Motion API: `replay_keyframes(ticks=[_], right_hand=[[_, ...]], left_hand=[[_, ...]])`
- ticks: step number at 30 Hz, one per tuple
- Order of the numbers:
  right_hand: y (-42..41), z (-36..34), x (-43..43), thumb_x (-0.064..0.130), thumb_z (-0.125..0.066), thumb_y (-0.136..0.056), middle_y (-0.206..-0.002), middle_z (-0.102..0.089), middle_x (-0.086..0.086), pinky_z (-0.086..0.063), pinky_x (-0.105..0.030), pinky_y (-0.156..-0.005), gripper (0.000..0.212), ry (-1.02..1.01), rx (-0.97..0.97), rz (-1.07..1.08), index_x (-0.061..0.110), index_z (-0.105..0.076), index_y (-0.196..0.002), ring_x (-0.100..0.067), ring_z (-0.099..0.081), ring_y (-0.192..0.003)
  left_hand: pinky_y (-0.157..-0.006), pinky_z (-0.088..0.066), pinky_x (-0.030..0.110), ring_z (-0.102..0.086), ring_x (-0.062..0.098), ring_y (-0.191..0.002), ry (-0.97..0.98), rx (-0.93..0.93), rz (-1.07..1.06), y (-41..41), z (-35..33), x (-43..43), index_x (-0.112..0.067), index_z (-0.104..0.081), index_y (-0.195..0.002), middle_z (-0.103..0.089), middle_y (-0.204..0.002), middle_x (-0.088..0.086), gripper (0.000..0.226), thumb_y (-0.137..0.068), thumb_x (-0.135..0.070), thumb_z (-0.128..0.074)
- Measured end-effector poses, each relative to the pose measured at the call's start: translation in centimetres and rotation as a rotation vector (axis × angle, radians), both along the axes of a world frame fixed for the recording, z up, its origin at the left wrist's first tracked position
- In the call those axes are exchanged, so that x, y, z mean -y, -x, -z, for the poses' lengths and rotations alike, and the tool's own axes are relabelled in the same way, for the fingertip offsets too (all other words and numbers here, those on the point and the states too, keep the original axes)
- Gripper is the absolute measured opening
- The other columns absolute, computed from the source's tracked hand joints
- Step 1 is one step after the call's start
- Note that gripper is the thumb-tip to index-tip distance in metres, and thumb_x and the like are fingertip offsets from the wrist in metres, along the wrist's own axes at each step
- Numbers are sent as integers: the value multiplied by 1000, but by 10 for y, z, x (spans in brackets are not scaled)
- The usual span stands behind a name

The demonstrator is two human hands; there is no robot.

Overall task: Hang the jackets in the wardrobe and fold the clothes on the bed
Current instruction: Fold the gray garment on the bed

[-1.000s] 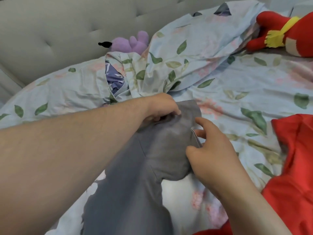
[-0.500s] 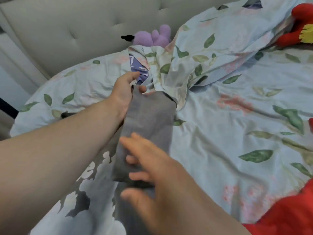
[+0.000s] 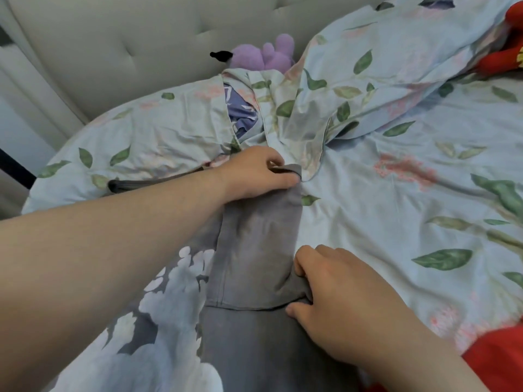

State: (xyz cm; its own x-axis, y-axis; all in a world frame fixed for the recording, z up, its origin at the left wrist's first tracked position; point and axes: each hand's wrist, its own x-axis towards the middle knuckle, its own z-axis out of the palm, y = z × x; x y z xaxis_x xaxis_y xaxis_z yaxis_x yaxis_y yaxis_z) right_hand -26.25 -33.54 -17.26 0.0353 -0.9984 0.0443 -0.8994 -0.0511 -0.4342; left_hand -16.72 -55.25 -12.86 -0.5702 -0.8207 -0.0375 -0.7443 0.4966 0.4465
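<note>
Head view, hands first. Gripping the far edge of the grey garment [image 3: 254,250] with the left hand [image 3: 254,172], fingers curled over the hem. Pinching the near right corner of the same turned-in panel with the right hand [image 3: 339,292], fabric bunched between thumb and fingers. Spread flat towards the left side of the bed [image 3: 396,207], one panel folded over the body, a white flower print showing beside it, a thin grey strip trailing out left beyond the forearm. Judged as mid-fold: one turn-in laid but not yet smoothed, further folds to come. Heaped at the near right corner, a red garment [image 3: 503,360], apparently unfolded. Tucked against the headboard [image 3: 113,38], a purple plush [image 3: 263,56]; at the far right corner, a red plush toy [image 3: 503,58]. No wardrobe or hanger in sight, so no telling about the jackets.
</note>
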Motion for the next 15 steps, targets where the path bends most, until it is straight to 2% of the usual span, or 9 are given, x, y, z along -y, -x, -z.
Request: replay_keyframes(ticks=[2,4,7,9,10,12,13,15], right_hand=[[1,0,1,47,-55,-90,-87,-46,9,-37,-33,-70,27,-8,25,8,31,-34,-89,-15,-43,-83],[2,0,2,38,-50,-93,-85,-51,6,-40,-34,-68,17,3,38,13,28,-36,-89,-16,-46,-80],[1,-1,2,28,-46,-94,-80,-52,2,-35,-30,-59,15,-17,25,9,24,-36,-83,-15,-45,-72],[1,-2,2,24,-46,-93,-77,-51,0,-31,-25,-54,18,-47,30,2,23,-33,-80,-15,-43,-68],[1,-2,2,23,-46,-92,-77,-51,0,-30,-24,-53,18,-58,28,0,23,-33,-79,-15,-43,-67],[0,-3,2,20,-46,-90,-76,-51,0,-29,-24,-52,17,-73,21,-4,22,-33,-79,-15,-42,-66],[0,-2,2,19,-46,-90,-76,-50,0,-29,-24,-52,18,-77,17,-7,22,-33,-79,-15,-42,-66],[-1,-3,2,18,-46,-90,-76,-50,0,-28,-25,-51,20,-85,16,-11,23,-31,-77,-15,-41,-66]], left_hand=[[-56,-37,27,-52,8,-64,36,132,63,9,3,0,-23,-56,-68,-56,-68,-8,36,-79,-53,-73],[-54,-31,29,-49,10,-61,65,172,90,12,5,4,-21,-49,-62,-52,-64,-5,40,-84,-47,-71],[-53,-31,26,-47,9,-60,136,81,27,9,6,10,-20,-46,-55,-50,-57,-7,45,-93,-39,-63],[-49,-30,18,-45,9,-57,198,-31,-124,4,3,18,-19,-44,-49,-47,-48,-8,50,-92,-35,-62],[-48,-31,16,-46,12,-57,187,-58,-208,2,1,22,-19,-45,-49,-47,-48,-9,47,-91,-35,-62],[-50,-38,20,-51,21,-65,85,-64,-330,-1,-5,30,-18,-53,-61,-51,-59,-7,30,-86,-32,-64],[-51,-41,21,-53,22,-70,25,-47,-353,-1,-7,33,-16,-54,-66,-52,-64,-3,26,-84,-31,-66],[-50,-38,26,-51,20,-67,-18,86,-262,4,-9,33,-16,-52,-63,-50,-63,-2,35,-80,-39,-72]])
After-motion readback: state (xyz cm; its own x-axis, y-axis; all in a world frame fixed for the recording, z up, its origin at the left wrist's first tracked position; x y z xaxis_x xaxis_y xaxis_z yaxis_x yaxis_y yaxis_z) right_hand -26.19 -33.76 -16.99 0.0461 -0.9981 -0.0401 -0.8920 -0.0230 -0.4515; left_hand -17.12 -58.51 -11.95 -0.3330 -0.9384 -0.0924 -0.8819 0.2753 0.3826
